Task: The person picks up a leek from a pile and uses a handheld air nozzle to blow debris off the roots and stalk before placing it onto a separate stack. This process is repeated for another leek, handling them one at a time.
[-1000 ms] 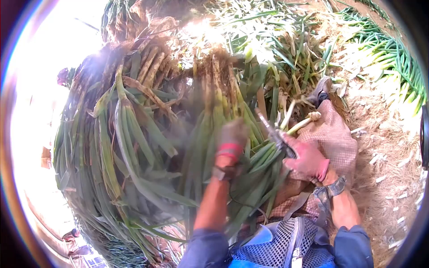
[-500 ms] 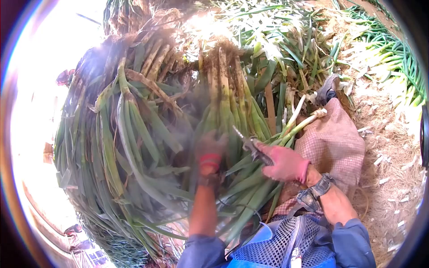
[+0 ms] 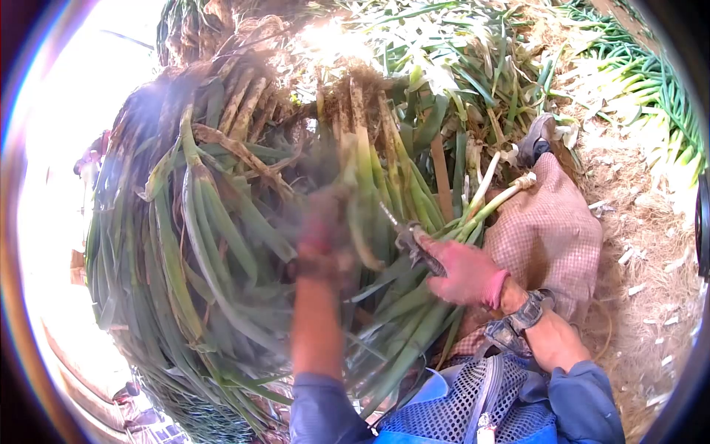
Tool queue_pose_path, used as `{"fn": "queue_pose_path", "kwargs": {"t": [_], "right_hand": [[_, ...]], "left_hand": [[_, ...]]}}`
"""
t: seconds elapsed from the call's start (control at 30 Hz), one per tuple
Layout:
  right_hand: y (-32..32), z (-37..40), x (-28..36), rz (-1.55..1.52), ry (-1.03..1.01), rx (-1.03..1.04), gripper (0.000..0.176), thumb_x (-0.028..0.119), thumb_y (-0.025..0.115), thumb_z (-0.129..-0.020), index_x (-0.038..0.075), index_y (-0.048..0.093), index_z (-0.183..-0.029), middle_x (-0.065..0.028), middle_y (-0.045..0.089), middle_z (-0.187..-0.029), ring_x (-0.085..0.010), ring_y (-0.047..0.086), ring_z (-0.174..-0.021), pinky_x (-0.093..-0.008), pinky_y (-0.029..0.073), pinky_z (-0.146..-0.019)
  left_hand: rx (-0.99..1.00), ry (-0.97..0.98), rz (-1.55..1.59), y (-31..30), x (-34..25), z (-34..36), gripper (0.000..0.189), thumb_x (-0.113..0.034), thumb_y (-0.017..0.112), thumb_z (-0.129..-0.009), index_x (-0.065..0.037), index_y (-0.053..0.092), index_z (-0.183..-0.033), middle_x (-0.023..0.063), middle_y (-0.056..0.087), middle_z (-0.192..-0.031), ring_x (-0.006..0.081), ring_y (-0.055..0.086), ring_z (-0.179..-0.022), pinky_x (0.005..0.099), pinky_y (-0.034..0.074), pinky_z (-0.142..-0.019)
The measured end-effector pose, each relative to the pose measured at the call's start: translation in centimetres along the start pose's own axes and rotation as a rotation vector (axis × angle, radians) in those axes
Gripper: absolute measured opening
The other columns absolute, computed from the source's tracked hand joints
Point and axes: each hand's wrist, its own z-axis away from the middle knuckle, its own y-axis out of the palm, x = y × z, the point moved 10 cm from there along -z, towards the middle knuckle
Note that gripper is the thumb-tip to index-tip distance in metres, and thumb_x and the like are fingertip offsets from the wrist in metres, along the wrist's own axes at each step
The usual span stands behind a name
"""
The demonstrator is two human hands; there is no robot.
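Observation:
My left hand (image 3: 324,226), in a reddish glove and smeared by motion, is among the leaves of a large heap of long green onions (image 3: 170,244). Its fingers cannot be made out. Just beyond it stand soil-stained stalks (image 3: 360,140) with roots at their upper ends. My right hand (image 3: 467,272), in a pink glove, is closed round a dark-handled tool (image 3: 418,246) with a thin metal tip pointing up and left. Beside that hand, two pale-ended onions (image 3: 503,200) lie across the checked cloth over my leg.
Trimmed leaves and stalks (image 3: 451,52) are piled at the back. A row of onions (image 3: 651,96) lies at the upper right. Roots and white scraps cover the ground (image 3: 636,296) on the right. My shoe (image 3: 535,138) rests beyond the checked cloth (image 3: 551,222).
My left hand has moved left and slightly away from me, off the upright stalks. My right hand has stayed nearly in place with the tool.

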Motion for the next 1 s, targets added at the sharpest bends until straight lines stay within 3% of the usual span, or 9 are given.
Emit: {"fn": "queue_pose_path", "kwargs": {"t": [0.03,0.1,0.13,0.27,0.4,0.53,0.6,0.8,1.0], "right_hand": [[0.3,0.4,0.7,0.024,-0.017,0.027,0.083,0.034,0.062,-0.089,0.007,0.037,-0.163,-0.0260,0.065,-0.120,-0.0449,0.064,-0.118,-0.0500,0.050,-0.104],[1.0,0.1,1.0,0.052,-0.036,0.052,0.082,0.033,0.062,-0.089,0.008,0.038,-0.163,-0.0269,0.066,-0.119,-0.0454,0.065,-0.116,-0.0507,0.051,-0.103],[0.8,-0.7,0.4,0.028,-0.026,-0.014,0.081,0.033,0.062,-0.088,0.009,0.039,-0.162,-0.0274,0.067,-0.117,-0.0463,0.066,-0.113,-0.0517,0.052,-0.100],[1.0,-1.4,1.1,-0.002,-0.069,0.046,0.080,0.030,0.063,-0.086,0.011,0.042,-0.160,-0.0279,0.070,-0.111,-0.0485,0.069,-0.103,-0.0543,0.055,-0.094],[-0.2,-2.9,1.2,0.013,-0.002,-0.016,0.078,0.028,0.063,-0.087,0.013,0.042,-0.160,-0.0272,0.070,-0.113,-0.0487,0.069,-0.107,-0.0543,0.054,-0.097],[-1.9,-6.4,0.9,0.032,-0.039,-0.108,0.079,0.029,0.064,-0.088,0.014,0.041,-0.162,-0.0286,0.069,-0.119,-0.0481,0.068,-0.112,-0.0532,0.054,-0.101],[-4.1,-7.4,1.3,0.073,-0.018,-0.192,0.080,0.029,0.066,-0.086,0.009,0.043,-0.160,-0.0303,0.068,-0.114,-0.0504,0.066,-0.107,-0.0536,0.053,-0.097],[-7.4,-12.2,1.0,0.193,-0.006,-0.206,0.078,0.032,0.062,-0.091,0.016,0.039,-0.164,-0.0298,0.063,-0.126,-0.0471,0.063,-0.120,-0.0512,0.049,-0.105],[-10.6,-16.4,1.5,0.213,0.023,-0.272,0.077,0.028,0.060,-0.092,0.019,0.037,-0.165,-0.0285,0.058,-0.139,-0.0467,0.058,-0.130,-0.0533,0.045,-0.112]], "left_hand": [[0.027,0.039,0.296,0.0,-1.6,-0.8,0.028,-0.030,0.063,-0.103,-0.009,0.077,-0.115,0.0045,0.078,-0.101,0.0159,0.071,-0.080,0.0341,0.057,-0.066],[0.397,0.075,0.857,-0.2,-4.2,-4.4,0.035,-0.034,0.061,-0.106,-0.009,0.069,-0.129,0.0073,0.077,-0.103,0.0170,0.073,-0.086,0.0358,0.060,-0.070],[0.397,0.078,0.857,0.2,-5.5,-3.7,0.035,-0.034,0.061,-0.106,-0.009,0.069,-0.129,0.0073,0.077,-0.103,0.0170,0.073,-0.086,0.0358,0.060,-0.070],[0.085,0.165,0.702,0.6,-6.7,-1.0,0.031,-0.033,0.065,-0.106,-0.007,0.072,-0.121,0.0075,0.077,-0.100,0.0182,0.074,-0.091,0.0344,0.062,-0.076],[-0.164,0.012,-0.443,-3.3,4.7,-2.8,0.034,-0.027,0.074,-0.100,0.000,0.073,-0.121,0.0137,0.078,-0.117,0.0216,0.074,-0.105,0.0328,0.060,-0.089],[-0.170,0.239,-0.651,-1.7,8.3,-0.3,0.042,-0.021,0.078,-0.097,0.004,0.070,-0.130,0.0147,0.077,-0.121,0.0205,0.074,-0.107,0.0312,0.058,-0.091],[-0.213,0.195,-0.743,-0.8,7.3,1.1,0.054,-0.027,0.079,-0.093,0.001,0.067,-0.137,0.0171,0.076,-0.126,0.0261,0.074,-0.111,0.0351,0.057,-0.096],[-0.250,0.113,-1.042,0.8,4.3,1.1,0.063,-0.044,0.080,-0.086,-0.009,0.070,-0.137,0.0187,0.071,-0.134,0.0388,0.070,-0.119,0.0440,0.055,-0.102],[-0.086,-0.058,-1.006,1.8,4.4,0.0,0.074,-0.054,0.083,-0.082,-0.006,0.070,-0.137,0.0212,0.067,-0.139,0.0373,0.068,-0.124,0.0436,0.053,-0.106]]}}
